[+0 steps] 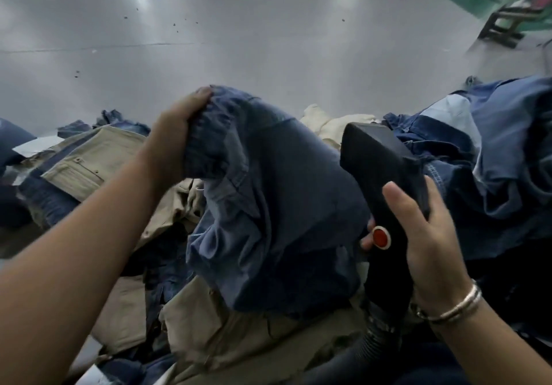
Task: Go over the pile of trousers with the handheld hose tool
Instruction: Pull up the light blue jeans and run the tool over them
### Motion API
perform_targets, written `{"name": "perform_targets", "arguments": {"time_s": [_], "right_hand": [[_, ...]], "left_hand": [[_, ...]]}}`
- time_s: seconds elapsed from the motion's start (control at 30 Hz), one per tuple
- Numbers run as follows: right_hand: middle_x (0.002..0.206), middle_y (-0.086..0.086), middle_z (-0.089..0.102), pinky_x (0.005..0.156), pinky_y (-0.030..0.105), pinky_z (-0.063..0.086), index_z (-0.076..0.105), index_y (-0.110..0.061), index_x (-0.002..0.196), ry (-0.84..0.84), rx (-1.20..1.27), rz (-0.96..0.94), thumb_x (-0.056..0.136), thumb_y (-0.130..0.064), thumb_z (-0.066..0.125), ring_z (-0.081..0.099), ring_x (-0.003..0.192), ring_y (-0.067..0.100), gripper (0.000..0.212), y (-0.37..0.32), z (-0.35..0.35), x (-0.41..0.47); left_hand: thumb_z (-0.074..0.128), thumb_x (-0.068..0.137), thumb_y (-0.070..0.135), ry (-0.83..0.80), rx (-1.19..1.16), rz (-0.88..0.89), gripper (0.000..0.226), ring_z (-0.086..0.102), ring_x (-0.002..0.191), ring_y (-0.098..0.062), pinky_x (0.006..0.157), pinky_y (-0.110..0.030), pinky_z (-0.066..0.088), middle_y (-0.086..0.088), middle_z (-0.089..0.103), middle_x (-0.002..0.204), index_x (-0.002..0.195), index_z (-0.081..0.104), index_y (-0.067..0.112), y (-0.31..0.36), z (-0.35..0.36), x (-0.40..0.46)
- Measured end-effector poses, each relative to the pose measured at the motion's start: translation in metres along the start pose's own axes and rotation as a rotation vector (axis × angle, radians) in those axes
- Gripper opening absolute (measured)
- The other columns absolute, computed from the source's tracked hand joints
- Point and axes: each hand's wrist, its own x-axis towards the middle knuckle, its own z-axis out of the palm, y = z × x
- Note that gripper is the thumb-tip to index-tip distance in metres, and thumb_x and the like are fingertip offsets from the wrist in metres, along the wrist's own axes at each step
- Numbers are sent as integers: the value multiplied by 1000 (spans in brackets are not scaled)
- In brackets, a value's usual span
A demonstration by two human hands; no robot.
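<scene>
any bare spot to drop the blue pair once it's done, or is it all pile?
Bare: the grey floor beyond the pile, from the left hand out to the stool at far right. Crowded: khaki trousers left and below, cream garment and denim heap right. The right hand grips the hose tool against the blue trousers.

Your left hand [176,134] grips the gathered waistband of the blue trousers [277,205], lifted over the pile [209,334]. At four o'clock, your right hand [430,235] grips the black hose tool [379,169], nozzle toward twelve, touching the cloth.
</scene>
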Motion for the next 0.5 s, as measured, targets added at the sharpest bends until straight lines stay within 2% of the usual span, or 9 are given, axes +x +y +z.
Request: {"name": "perform_targets", "arguments": {"time_s": [0.03,0.1,0.13,0.2,0.27,0.33,0.37,0.43,0.5], "right_hand": [[65,8,56,41,26,48,57,-24,92,1,2,-18,73,-48,74,52,45,22,34,-3,-2,-2],[63,7,57,41,25,47,59,-26,92,-3,-11,-36,71,-50,73,52,44,23,35,-6,-3,-4],[61,7,56,41,25,47,59,-24,93,0,-11,-32,70,-48,73,52,43,24,36,-7,-4,-4],[61,11,53,40,24,46,58,-16,97,31,-12,-8,69,-46,74,50,44,25,43,-8,-5,-2],[63,12,53,39,24,46,58,-13,99,84,-15,32,66,-47,68,50,45,23,49,-8,-9,1],[62,6,57,39,26,48,61,-17,97,119,2,82,65,-47,67,52,45,18,44,-6,-13,4],[61,2,58,39,27,49,62,-19,97,125,11,106,65,-46,67,53,45,15,42,-5,-15,5],[61,-1,59,39,29,50,62,-20,97,127,0,141,66,-45,67,54,47,14,40,-2,-16,6],[63,0,60,39,28,50,61,-18,96,126,-40,152,66,-44,66,55,48,15,40,0,-15,6]], "left_hand": [[59,92,32,106,180,86,24,65,85,-23,71,-28,48,-6,69,91,90,73,12,5,-5,10],[53,97,24,392,844,121,23,65,98,-29,75,-27,44,-12,69,92,93,71,9,-5,-27,28],[53,97,25,507,1169,18,24,59,108,-34,85,-33,43,-19,65,107,106,65,7,-17,-39,31],[54,92,21,574,1487,-155,34,48,119,-40,97,-46,37,-24,51,128,123,54,5,-45,-52,25],[61,85,14,454,1556,99,38,49,113,-42,94,-50,39,-24,49,126,120,56,2,-77,-39,16],[68,80,19,162,1545,389,42,53,113,-39,95,-47,41,-19,52,128,119,60,6,-108,-5,11],[69,81,27,24,1574,448,48,51,118,-36,100,-45,39,-16,50,135,125,57,10,-123,13,13],[63,85,44,-107,1671,414,66,36,135,-27,113,-42,23,-8,33,152,141,41,18,-149,44,22],[58,88,48,-92,1728,281,75,25,142,-21,116,-39,14,-3,22,157,149,25,21,-167,59,36]]}}
